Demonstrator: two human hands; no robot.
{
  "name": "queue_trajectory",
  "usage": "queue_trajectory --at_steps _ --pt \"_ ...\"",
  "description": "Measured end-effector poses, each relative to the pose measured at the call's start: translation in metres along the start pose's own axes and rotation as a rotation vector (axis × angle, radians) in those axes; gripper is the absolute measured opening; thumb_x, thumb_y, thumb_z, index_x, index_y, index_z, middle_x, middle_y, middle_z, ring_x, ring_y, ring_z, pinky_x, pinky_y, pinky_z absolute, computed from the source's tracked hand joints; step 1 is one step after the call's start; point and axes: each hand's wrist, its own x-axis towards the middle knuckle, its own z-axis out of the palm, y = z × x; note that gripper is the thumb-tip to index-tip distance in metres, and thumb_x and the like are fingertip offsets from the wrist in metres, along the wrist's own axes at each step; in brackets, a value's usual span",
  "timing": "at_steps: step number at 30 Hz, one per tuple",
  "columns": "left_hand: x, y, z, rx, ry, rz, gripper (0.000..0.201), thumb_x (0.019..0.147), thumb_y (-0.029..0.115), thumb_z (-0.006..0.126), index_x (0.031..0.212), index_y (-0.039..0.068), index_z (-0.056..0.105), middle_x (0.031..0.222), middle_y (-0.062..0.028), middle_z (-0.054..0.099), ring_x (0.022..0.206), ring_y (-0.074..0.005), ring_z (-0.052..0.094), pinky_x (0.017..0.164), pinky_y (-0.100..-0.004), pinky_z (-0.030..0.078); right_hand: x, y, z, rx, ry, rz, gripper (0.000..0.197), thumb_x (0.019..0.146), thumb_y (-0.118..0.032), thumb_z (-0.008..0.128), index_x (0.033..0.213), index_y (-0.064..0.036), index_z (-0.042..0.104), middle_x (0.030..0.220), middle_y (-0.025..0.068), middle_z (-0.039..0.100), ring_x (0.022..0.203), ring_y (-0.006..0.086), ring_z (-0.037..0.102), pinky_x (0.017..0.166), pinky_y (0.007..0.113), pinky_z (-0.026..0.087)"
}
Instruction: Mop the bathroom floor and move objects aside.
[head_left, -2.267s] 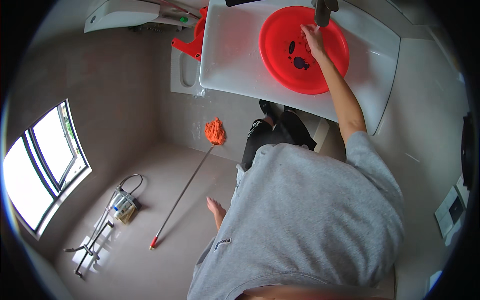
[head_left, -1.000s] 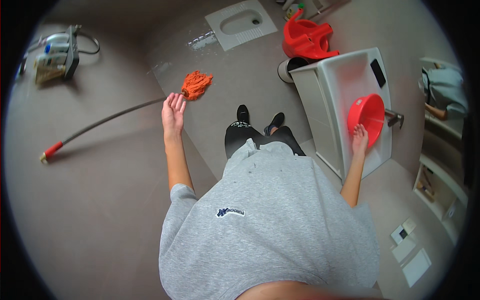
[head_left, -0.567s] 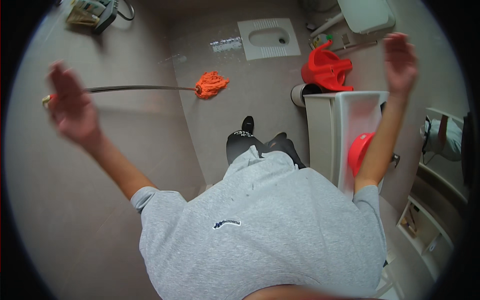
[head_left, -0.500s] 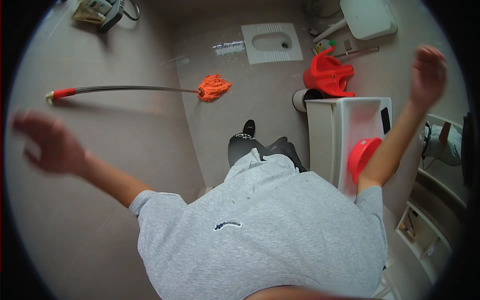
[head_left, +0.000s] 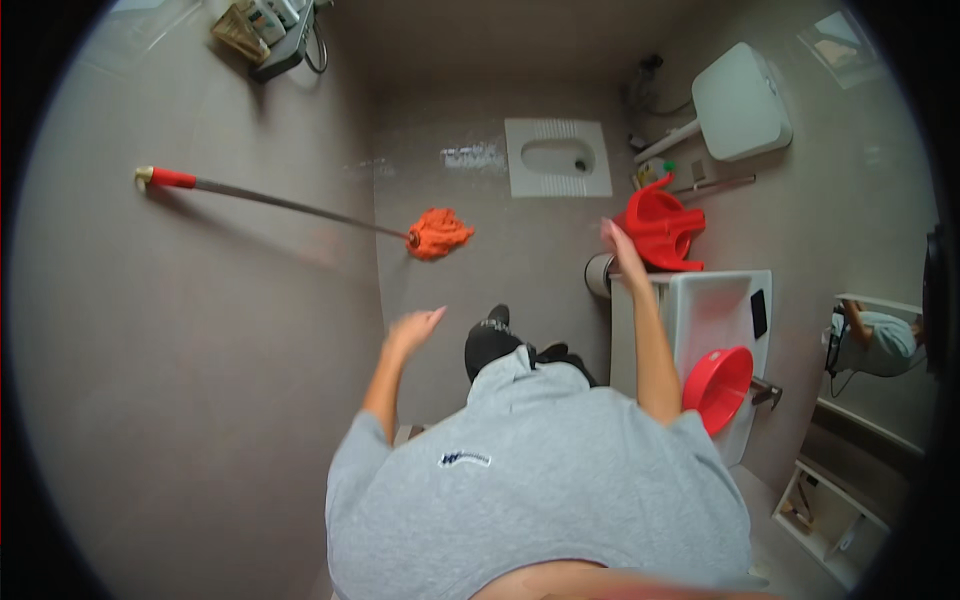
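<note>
Over the floor in front of my body, my left hand (head_left: 412, 330) is held in the air, a little blurred, its fingers stretched out and nothing in them. My right hand (head_left: 624, 252) is open too, raised in front of the red plastic stool (head_left: 660, 232); whether it touches the stool cannot be made out. An orange mop head (head_left: 438, 235) rests on the floor ahead of my left hand. Its grey handle (head_left: 290, 205) with a red grip leans against the left wall. In the white washbasin (head_left: 690, 310), right of my right forearm, sits a red plastic bowl (head_left: 718, 388).
A white squat toilet (head_left: 525, 187) is set into the floor ahead, beside a wet patch (head_left: 473, 156). A white cistern (head_left: 740, 105) hangs on the right wall. A small bin (head_left: 598, 276) stands by the basin cabinet. Bottles on a shelf (head_left: 285, 52) are at upper left.
Both hands have come down and inward from wide out at the sides to in front of my body. The view has tilted, so the room sits lower in the picture.
</note>
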Motion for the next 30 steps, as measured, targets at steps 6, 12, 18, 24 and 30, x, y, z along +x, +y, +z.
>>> queue_trajectory --at_steps 6,12,18,24,30 --pt "-0.03 -0.174 0.283 -0.07 -0.272 -0.306 0.046 0.089 0.038 0.054 0.118 0.003 0.054 0.109 -0.0223 0.065 0.099 -0.0378 0.064 0.082 -0.0488 0.051 -0.224 0.204 -0.136 -0.363 0.053 0.939 0.032 0.088 -0.036 0.059 0.092 -0.005 0.062 0.091 0.0102 0.063 0.079 0.0181 0.058 0.066 0.034 0.048" --pt "-0.085 -0.238 0.309 -1.102 -0.784 -0.716 0.037 0.094 0.043 0.05 0.112 0.011 0.054 0.093 -0.0112 0.067 0.08 -0.0213 0.065 0.067 -0.0417 0.052 -0.286 0.2 -0.139 0.034 0.426 1.172 0.021 0.089 -0.028 0.052 0.087 -0.0096 0.063 0.076 0.006 0.064 0.057 0.016 0.056 0.05 0.029 0.045" --pt "0.097 -0.16 -0.057 -1.739 -0.007 0.145 0.038 0.099 0.04 0.04 0.109 0.009 0.06 0.099 -0.0052 0.068 0.086 -0.0209 0.066 0.073 -0.0371 0.055 -0.15 0.022 -0.22 -0.123 0.277 0.284 0.02 0.093 -0.024 0.051 0.088 -0.0084 0.063 0.073 0.0015 0.062 0.057 0.0086 0.054 0.049 0.023 0.04" --pt "-0.162 0.095 -0.303 -1.773 -0.025 1.448 0.049 0.101 0.024 0.033 0.143 -0.001 0.034 0.147 -0.0154 0.039 0.14 -0.0279 0.031 0.118 -0.0458 0.018 -0.209 -0.32 -0.183 0.757 -0.064 -0.661 0.014 0.093 -0.018 0.059 0.084 -0.0069 0.06 0.076 0.0025 0.055 0.063 0.0069 0.048 0.058 0.019 0.037" --pt "-0.152 0.093 -0.215 -1.112 -0.716 2.237 0.041 0.089 0.04 0.061 0.121 0.014 0.059 0.124 -0.0076 0.062 0.103 -0.0259 0.066 0.095 -0.0455 0.046 -0.166 -0.294 -0.025 1.213 -1.492 -1.369 0.023 0.096 -0.018 0.048 0.107 -0.0129 0.067 0.092 0.0058 0.069 0.074 0.0141 0.063 0.077 0.029 0.048"
